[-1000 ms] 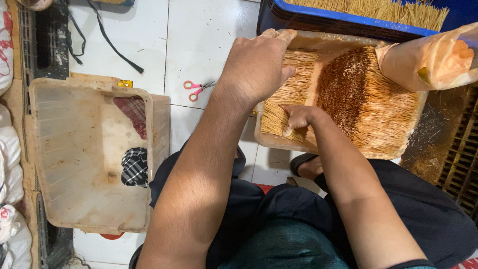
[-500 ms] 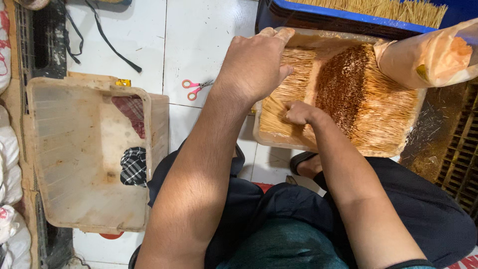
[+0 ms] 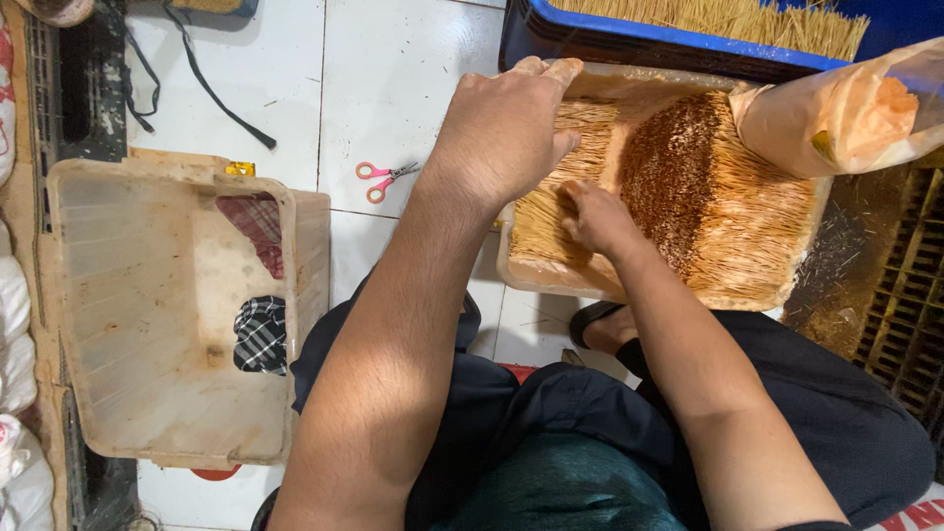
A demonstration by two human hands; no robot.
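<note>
Over the tray (image 3: 629, 293) of thin sticks (image 3: 747, 216), the left hand (image 3: 506, 133) was arched, its fingers hooked over the tray's far rim. The right hand (image 3: 600, 218) was pressed into the pale sticks, fingers curled closed around some of them. Compared with half a second earlier, both hands were little changed in position.

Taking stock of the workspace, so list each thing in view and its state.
Left hand: gripping the tray rim.
Right hand: pressed into the sticks.
Tray: full of thin sticks.
Sticks: packed, partly dusted brown.
Pale tub: tipped, nothing inside.
Scissors: closed, on the floor.
Orange bag: lying over the tray corner.
</note>
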